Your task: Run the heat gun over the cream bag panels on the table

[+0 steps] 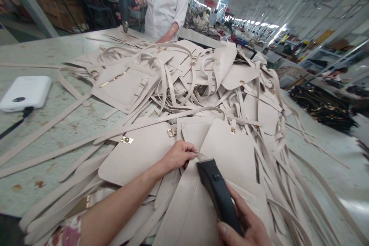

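My right hand (248, 225) is wrapped around a black handheld trimmer (217, 194), whose tip points at the edge of a beige leather bag panel (230, 150). My left hand (178, 155) is closed in a pinch on that panel's edge, right at the trimmer's tip. Both hands rest over a big heap of beige bag pieces and straps (184, 80) with small gold clasps (127, 140).
A white power bank (25, 92) with a black cable lies at the left on the worn grey table (43, 54). Across the table a person in a white shirt (165, 0) holds a dark heat gun (123, 0). Black bag parts (323, 107) lie at the right.
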`<action>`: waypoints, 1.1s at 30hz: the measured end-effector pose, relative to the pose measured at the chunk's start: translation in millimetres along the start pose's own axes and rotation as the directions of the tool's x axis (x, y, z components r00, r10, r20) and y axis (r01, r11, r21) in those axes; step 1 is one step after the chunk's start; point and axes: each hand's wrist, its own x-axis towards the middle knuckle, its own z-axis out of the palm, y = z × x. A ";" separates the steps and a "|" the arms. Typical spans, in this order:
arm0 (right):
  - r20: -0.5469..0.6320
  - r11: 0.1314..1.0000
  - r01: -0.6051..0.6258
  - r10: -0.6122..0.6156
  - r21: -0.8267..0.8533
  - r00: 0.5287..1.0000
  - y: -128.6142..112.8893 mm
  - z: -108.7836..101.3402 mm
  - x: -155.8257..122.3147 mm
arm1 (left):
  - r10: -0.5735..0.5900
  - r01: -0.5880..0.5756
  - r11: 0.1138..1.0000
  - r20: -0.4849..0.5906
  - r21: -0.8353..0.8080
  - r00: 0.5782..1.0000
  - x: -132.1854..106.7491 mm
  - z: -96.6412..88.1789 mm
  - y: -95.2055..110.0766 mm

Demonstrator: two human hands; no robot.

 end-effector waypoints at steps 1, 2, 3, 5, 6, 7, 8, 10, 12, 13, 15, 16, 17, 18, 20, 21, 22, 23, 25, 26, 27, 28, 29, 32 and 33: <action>0.021 1.000 -0.014 0.014 0.000 1.000 -3.4 4.1 2.2 | 0.000 0.000 1.000 -0.005 0.018 1.000 0.3 -0.3 -0.5; 0.028 1.000 -0.029 0.029 -0.001 0.999 -7.6 7.3 3.7 | 0.003 -0.003 1.000 -0.011 0.027 1.000 0.6 -0.7 -0.6; 0.020 0.999 -0.043 0.043 -0.001 0.999 -12.3 9.7 4.6 | 0.009 -0.008 1.000 -0.017 0.030 1.000 0.9 -1.0 -0.3; 0.001 0.998 -0.057 0.057 0.021 0.998 -21.8 11.6 5.2 | 0.031 -0.030 0.999 -0.030 0.041 0.999 1.3 -1.2 1.3; -0.001 0.998 -0.059 0.059 0.032 0.998 -26.2 11.2 5.5 | 0.044 -0.042 0.998 -0.039 0.050 0.998 1.4 -1.0 2.5; 0.003 0.997 -0.061 0.061 0.036 0.998 -30.3 10.1 6.0 | 0.056 -0.054 0.997 -0.046 0.057 0.997 1.4 -0.4 3.8; 0.016 0.997 -0.063 0.063 0.033 0.998 -34.3 8.6 7.0 | 0.069 -0.067 0.996 -0.039 0.051 0.997 1.3 0.4 5.3; 0.061 0.999 -0.054 0.054 0.002 0.997 -42.0 5.3 11.1 | 0.086 -0.086 0.996 0.029 -0.011 0.996 0.9 2.7 8.2; 0.114 0.998 -0.040 0.044 -0.038 0.992 -49.9 3.2 18.1 | 0.080 -0.067 0.991 0.111 -0.119 0.991 0.1 4.8 10.9; 0.141 0.998 -0.033 0.040 -0.050 0.989 -53.9 3.1 22.6 | 0.068 -0.044 0.984 0.133 -0.173 0.989 -0.4 5.4 12.1; 0.171 0.998 -0.020 0.032 -0.067 0.985 -61.5 4.8 33.2 | 0.022 0.012 0.966 0.130 -0.257 0.991 -1.4 5.0 14.4; 0.178 0.998 -0.005 0.017 -0.070 0.984 -65.1 6.5 38.8 | 0.004 0.032 0.956 0.122 -0.293 0.993 -1.9 4.2 15.4; 0.180 0.997 0.023 -0.010 -0.069 0.984 -68.5 8.5 44.2 | -0.005 0.045 0.943 0.122 -0.329 0.993 -2.3 3.0 16.2; 0.181 0.996 0.054 -0.041 -0.066 0.983 -71.7 10.4 49.0 | -0.007 0.054 0.930 0.129 -0.364 0.992 -2.6 1.6 16.9; 0.151 0.992 0.112 -0.103 -0.050 0.983 -77.1 13.0 54.9 | -0.002 0.065 0.901 0.145 -0.430 0.989 -2.9 -1.1 17.9; 0.122 0.991 0.126 -0.120 -0.044 0.985 -78.9 13.2 55.2 | -0.003 0.071 0.888 0.149 -0.454 0.989 -2.9 -2.2 18.4; 0.088 0.991 0.127 -0.123 -0.041 0.988 -80.0 12.6 53.4 | -0.007 0.078 0.879 0.151 -0.471 0.989 -3.0 -3.0 18.9; 0.065 0.992 0.119 -0.116 -0.044 0.991 -80.2 11.2 50.0 | -0.014 0.086 0.873 0.151 -0.480 0.988 -3.1 -3.6 19.4; 0.082 0.995 0.090 -0.087 -0.043 0.993 -78.1 7.5 40.2 | -0.024 0.080 0.878 0.122 -0.471 0.992 -3.6 -4.0 20.3; 0.123 0.997 0.067 -0.062 -0.036 0.990 -76.4 5.7 35.4 | -0.021 0.069 0.884 0.107 -0.463 0.994 -3.9 -4.0 20.6; 0.168 0.999 0.040 -0.035 -0.028 0.985 -74.7 4.4 31.7 | -0.008 0.055 0.886 0.104 -0.460 0.995 -4.3 -3.9 20.8; 0.204 1.000 0.015 -0.010 -0.023 0.979 -73.4 3.8 29.6 | 0.011 0.041 0.886 0.110 -0.462 0.994 -4.8 -4.0 20.8; 0.225 1.000 0.001 0.003 -0.022 0.974 -72.8 3.8 29.3 | 0.029 0.035 0.882 0.128 -0.470 0.991 -5.2 -4.1 20.5; 0.197 0.997 0.052 -0.041 -0.048 0.980 -75.7 5.8 35.8 | 0.057 0.059 0.854 0.205 -0.518 0.977 -5.7 -5.2 18.2; 0.173 0.995 0.083 -0.072 -0.058 0.982 -77.7 6.4 38.5 | 0.055 0.069 0.844 0.213 -0.532 0.976 -5.6 -5.7 17.2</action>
